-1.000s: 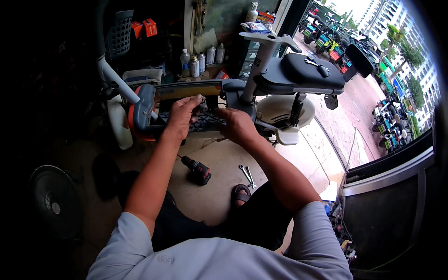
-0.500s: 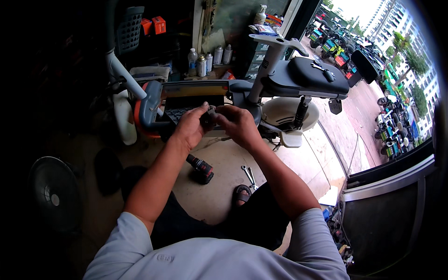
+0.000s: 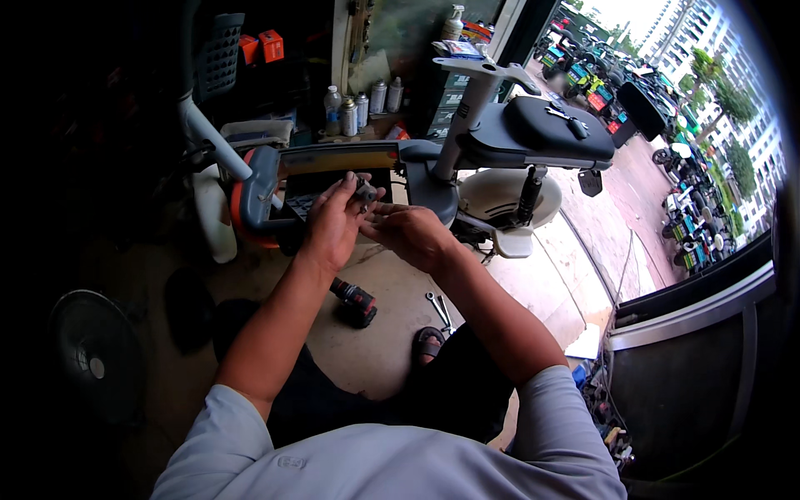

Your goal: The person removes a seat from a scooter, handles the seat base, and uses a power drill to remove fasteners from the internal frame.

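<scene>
My left hand is closed around a small grey metal part, with the thumb and fingers at its sides. Just below and right of that part, the bent fingers of my right hand come together close to the left palm. What they grip, if anything, is hidden. Both hands are above the near side of an electric bike, whose footwell frame is grey with orange trim. Its black seat carries a wrench and a small dark item.
A cordless power tool and two wrenches lie on the floor near my sandalled foot. Spray cans stand behind the bike. At left is a round fan; at right, a dark door panel.
My right hand has slid down off the metal part and its fingers are now below it. The left hand has turned, showing more of the part. The view has shifted slightly.
</scene>
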